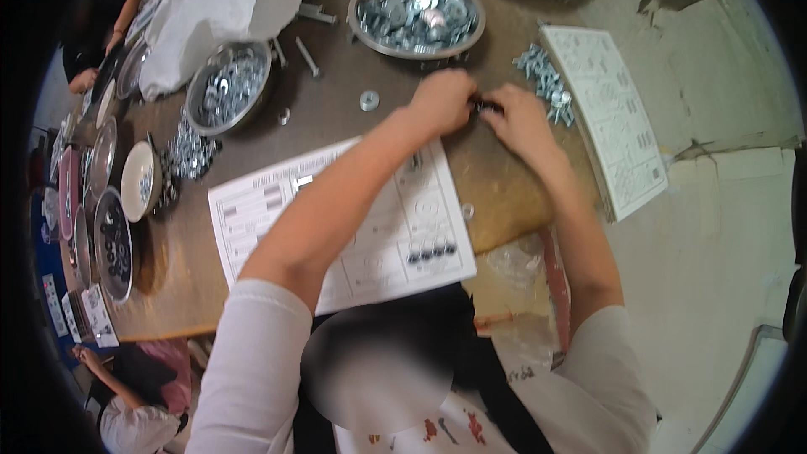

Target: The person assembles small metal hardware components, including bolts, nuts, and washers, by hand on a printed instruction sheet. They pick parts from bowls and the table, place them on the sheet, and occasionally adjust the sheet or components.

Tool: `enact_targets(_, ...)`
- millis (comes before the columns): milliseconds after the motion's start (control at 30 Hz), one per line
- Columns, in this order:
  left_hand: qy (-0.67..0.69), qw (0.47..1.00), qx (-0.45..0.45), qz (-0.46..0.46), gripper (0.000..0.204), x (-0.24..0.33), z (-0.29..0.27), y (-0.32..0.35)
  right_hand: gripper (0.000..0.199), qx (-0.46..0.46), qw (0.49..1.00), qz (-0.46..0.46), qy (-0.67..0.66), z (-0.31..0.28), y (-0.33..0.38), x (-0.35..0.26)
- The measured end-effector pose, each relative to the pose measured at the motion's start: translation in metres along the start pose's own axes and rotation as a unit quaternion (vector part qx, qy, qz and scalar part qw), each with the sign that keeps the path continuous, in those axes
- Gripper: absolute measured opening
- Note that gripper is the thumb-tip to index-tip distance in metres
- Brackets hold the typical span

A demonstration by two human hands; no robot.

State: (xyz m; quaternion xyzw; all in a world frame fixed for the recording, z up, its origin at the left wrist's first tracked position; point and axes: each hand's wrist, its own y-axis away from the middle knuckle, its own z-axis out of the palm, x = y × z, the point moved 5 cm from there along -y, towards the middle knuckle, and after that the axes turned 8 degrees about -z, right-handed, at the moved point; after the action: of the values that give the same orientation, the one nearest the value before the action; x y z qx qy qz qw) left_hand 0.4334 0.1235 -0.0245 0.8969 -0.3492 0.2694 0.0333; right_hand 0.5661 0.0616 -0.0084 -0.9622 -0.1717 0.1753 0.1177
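Both my hands meet over the right part of the brown table. My left hand (445, 101) is closed, its fingertips pinched toward the right hand. My right hand (514, 118) also pinches, thumb and fingers together. Between the fingertips shows a small dark metal piece (485, 105), too small and covered to name. Just right of my right hand lies a loose pile of silvery bolts (542, 71). Beyond my left hand stands a steel bowl (418, 55) full of flat washers. A single washer (369, 101) lies left of my left hand. Beneath my left forearm rests a printed sheet (269, 219).
A stack of printed sheets (609, 109) sits at the table's right edge. Leftward are a bowl of metal parts (227, 88), a small metal pile (192, 150), a cream bowl (134, 172) and a white plastic sheet (223, 25). Other people work at the far left and lower left.
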Motion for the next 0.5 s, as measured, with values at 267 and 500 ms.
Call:
enact_targets(267,0.133,0.985,-0.020,-0.104,0.023,0.021,-0.083,0.127,0.018,-0.032,0.972,-0.018,-0.231,-0.031,0.024,-0.082)
enact_targets(500,0.166,0.977,-0.038,-0.128,0.021,0.043,-0.056,0.217,0.017,-0.155,0.952,-0.097,-0.244,-0.008,0.077,-0.147)
